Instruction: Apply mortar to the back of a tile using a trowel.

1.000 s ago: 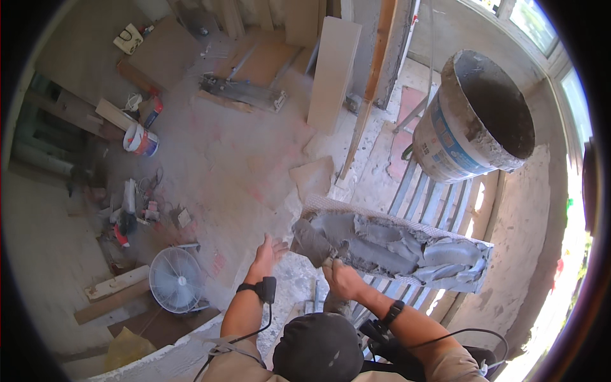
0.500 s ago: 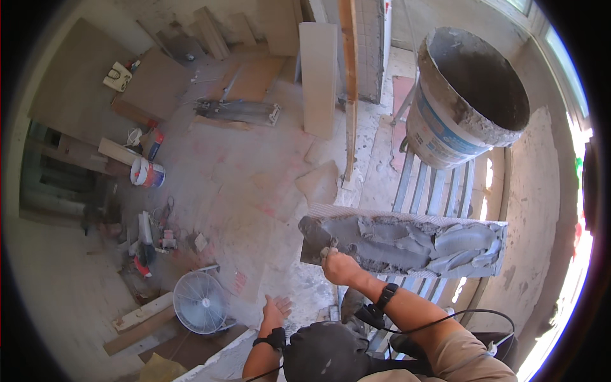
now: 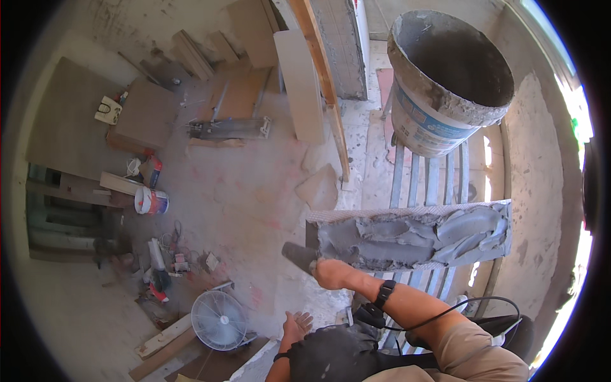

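Observation:
My right hand (image 3: 333, 274) is closed round the handle of a trowel (image 3: 297, 256). The grey blade sticks out past the left end of a long, narrow slab (image 3: 312, 235). Wet grey mortar (image 3: 410, 237) covers most of that slab in ridges and smears, thickest toward the right. The slab lies crosswise on a slatted metal platform (image 3: 431, 175), its far edge showing a pale textured strip. Lower and further left, my left hand (image 3: 296, 327) is held empty with its fingers spread. A large mortar-caked bucket (image 3: 425, 124) stands on the platform beyond the slab.
A wooden post (image 3: 332, 121) and a pale board (image 3: 301, 89) rise beyond the slab. A standing fan (image 3: 219, 320) is at lower left, near planks (image 3: 167, 337). Tools (image 3: 159, 270), a small bucket (image 3: 151, 201) and a tile cutter (image 3: 230, 128) lie across the dusty floor.
My right hand has drawn the trowel from the mortar past the slab's left end, so its blade now shows. My left hand stays open. The whole view has shifted slightly.

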Available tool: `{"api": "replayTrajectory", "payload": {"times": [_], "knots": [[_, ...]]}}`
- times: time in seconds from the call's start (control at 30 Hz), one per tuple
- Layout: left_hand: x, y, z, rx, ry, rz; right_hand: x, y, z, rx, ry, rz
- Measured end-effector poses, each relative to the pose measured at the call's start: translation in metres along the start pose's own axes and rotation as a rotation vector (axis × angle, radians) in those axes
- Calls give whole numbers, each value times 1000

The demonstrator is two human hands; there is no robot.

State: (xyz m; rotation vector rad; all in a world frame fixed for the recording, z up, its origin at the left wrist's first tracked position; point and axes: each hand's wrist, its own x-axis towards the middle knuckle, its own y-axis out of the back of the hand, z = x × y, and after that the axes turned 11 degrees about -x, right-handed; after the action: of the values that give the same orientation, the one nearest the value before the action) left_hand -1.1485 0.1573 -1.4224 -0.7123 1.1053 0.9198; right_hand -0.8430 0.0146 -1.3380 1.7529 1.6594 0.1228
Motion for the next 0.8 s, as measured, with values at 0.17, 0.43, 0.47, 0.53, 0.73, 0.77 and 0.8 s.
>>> {"api": "replayTrajectory", "payload": {"times": [0.17,0.43,0.47,0.53,0.73,0.77,0.8], "knots": [[1,-9,1,39,29,-24,16,22,18,40,-377,237],[7,18,0,-169,28,7,-2,43,-27,328,-289,-326],[7,12,-1,-96,4,12,-15,34,-22,330,-307,-334],[7,9,-3,-15,-19,-11,-48,12,-16,-160,33,77],[18,-10,-5,47,28,-85,-88,56,14,-548,-181,272],[19,-19,-4,54,42,-105,-87,54,21,-557,-204,269],[20,-25,1,45,24,-92,-82,50,29,-509,-226,283]]}}
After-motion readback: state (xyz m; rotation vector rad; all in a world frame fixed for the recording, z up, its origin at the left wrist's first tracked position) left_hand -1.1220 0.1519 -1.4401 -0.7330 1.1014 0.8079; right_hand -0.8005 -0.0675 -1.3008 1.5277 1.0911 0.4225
